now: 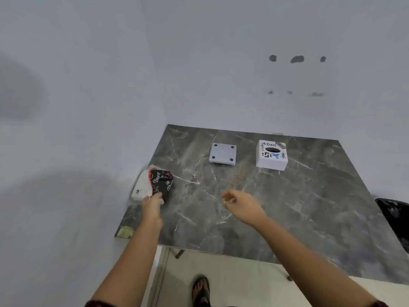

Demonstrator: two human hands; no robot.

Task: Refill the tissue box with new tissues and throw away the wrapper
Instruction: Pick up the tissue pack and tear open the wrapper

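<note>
A pack of tissues [155,183] in a black, red and white wrapper lies at the left edge of the dark marble table [287,207]. My left hand [152,206] grips the pack's near end. My right hand [239,203] hovers above the table's middle, fingers loosely curled, holding nothing. A white cube tissue box [271,155] with stickers and a dark oval opening stands upright at the back right. Its grey square base plate [223,154], with a dark dot in each corner, lies apart to the left of the box.
Grey walls close in on the left and behind the table. A black bin bag [396,216] shows at the right edge beside the table. Below the table's front edge is pale floor with my sandalled foot [201,290].
</note>
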